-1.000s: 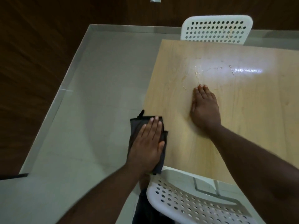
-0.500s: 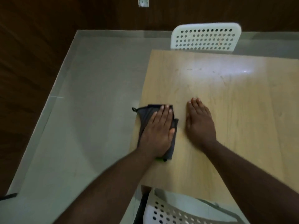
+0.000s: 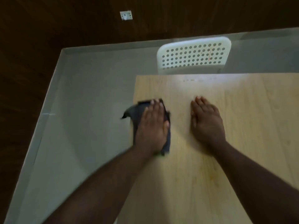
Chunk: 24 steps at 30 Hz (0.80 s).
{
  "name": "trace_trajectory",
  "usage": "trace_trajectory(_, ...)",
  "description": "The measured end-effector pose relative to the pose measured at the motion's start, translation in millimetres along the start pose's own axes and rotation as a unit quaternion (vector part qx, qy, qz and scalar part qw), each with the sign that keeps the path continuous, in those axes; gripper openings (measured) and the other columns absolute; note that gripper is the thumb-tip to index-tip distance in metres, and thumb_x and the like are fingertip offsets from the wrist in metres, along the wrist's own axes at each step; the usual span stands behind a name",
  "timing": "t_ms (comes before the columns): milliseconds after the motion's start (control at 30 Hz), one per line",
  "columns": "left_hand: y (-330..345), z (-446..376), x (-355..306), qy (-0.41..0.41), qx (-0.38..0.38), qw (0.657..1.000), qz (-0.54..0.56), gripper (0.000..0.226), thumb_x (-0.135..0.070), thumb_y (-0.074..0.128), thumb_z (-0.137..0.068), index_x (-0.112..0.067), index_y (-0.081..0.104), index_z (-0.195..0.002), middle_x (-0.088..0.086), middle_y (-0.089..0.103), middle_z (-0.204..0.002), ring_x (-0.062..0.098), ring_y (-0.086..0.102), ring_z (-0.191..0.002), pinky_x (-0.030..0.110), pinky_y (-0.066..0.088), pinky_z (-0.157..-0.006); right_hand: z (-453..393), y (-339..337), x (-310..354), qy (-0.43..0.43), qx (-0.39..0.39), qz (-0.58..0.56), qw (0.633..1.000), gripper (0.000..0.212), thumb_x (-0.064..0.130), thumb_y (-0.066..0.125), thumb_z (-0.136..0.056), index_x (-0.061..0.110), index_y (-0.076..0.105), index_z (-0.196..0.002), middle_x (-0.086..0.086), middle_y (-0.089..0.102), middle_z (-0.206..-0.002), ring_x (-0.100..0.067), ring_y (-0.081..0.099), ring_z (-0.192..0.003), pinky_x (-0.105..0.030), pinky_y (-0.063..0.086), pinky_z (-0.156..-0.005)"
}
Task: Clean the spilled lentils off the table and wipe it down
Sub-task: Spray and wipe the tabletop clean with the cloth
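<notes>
A light wooden table fills the right half of the view. My left hand lies flat with straight fingers on a dark grey cloth at the table's left edge; part of the cloth hangs over the edge. My right hand rests flat on the bare wood a hand's width to the right. A few faint marks show in the glare near the far edge. I see no lentils.
A white perforated chair stands at the table's far side. Grey floor lies to the left, bounded by a dark wooden wall with a white socket.
My left hand has pushed the cloth forward along the table's left edge, from the near corner toward the middle. The right hand has stayed flat on the wood. The near chair has left the view.
</notes>
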State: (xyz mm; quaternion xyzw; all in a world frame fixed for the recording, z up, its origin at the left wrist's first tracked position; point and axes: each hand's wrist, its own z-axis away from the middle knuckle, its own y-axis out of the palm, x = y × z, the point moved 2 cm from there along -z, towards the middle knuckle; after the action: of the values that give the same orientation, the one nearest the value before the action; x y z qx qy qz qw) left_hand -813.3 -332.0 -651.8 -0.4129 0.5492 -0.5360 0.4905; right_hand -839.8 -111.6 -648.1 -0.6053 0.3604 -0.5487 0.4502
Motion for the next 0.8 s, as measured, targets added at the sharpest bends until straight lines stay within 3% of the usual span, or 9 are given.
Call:
trace_trajectory(167,-13,-17,8,0.073,0.039,0.997,0.007,0.071,-0.043,0.019,-0.11,-0.007,0.0,-0.168,0.01,-0.006,-0.177,0.023,-0.007,-0.163,0.046,0.008,-0.131,-9,-4,-1,0.011,0.014,0.017,1.0,0.062,0.045,0.017,-0.109,0.021,0.026,-0.165,0.0,0.019,-0.174,-0.014,0.007,-0.162,-0.039,0.011,-0.131)
trace_trajectory(300,-18,-112,36,0.002,0.03,0.999,-0.013,0.072,-0.044,0.012,-0.108,-0.006,0.003,-0.168,0.011,0.001,-0.177,0.025,-0.001,-0.163,0.045,0.007,-0.132,-14,3,-3,0.014,0.019,0.024,0.999,0.063,0.045,0.016,-0.108,0.021,0.023,-0.166,0.001,0.015,-0.174,-0.014,0.004,-0.162,-0.043,0.013,-0.131)
trace_trajectory(400,-18,-154,16,-0.029,0.017,0.999,0.0,0.07,-0.043,0.013,-0.11,-0.004,0.003,-0.167,0.014,0.004,-0.176,0.027,0.002,-0.163,0.045,0.005,-0.132,-15,6,-7,0.014,0.017,0.03,0.999,0.062,0.044,0.019,-0.108,0.021,0.024,-0.165,0.001,0.016,-0.174,-0.014,0.005,-0.162,-0.043,0.014,-0.131)
trace_trajectory(533,-15,-103,-44,0.095,0.024,0.995,-0.011,0.071,-0.045,0.012,-0.11,-0.004,-0.005,-0.166,0.014,-0.009,-0.176,0.027,-0.009,-0.163,0.046,0.005,-0.132,-14,3,-6,0.006,0.021,0.033,0.999,0.062,0.042,0.021,-0.108,0.019,0.026,-0.165,-0.001,0.02,-0.173,-0.014,0.007,-0.162,-0.041,0.014,-0.131)
trace_trajectory(633,-17,-71,-29,0.155,0.051,0.987,0.003,0.07,-0.044,0.017,-0.111,-0.008,-0.003,-0.167,0.009,-0.011,-0.176,0.021,-0.013,-0.162,0.044,0.005,-0.132,-15,2,-6,0.004,0.019,0.032,0.999,0.06,0.041,0.022,-0.109,0.018,0.028,-0.164,-0.002,0.023,-0.173,-0.015,0.009,-0.162,-0.042,0.017,-0.131)
trace_trajectory(800,-23,-138,36,0.035,0.031,0.999,-0.009,0.071,-0.045,0.018,-0.11,-0.009,0.003,-0.168,0.008,0.0,-0.177,0.023,-0.003,-0.163,0.043,0.004,-0.132,-16,6,-5,0.018,0.007,0.031,0.999,0.058,0.042,0.022,-0.11,0.021,0.027,-0.164,0.002,0.019,-0.172,-0.013,0.008,-0.162,-0.04,0.014,-0.131)
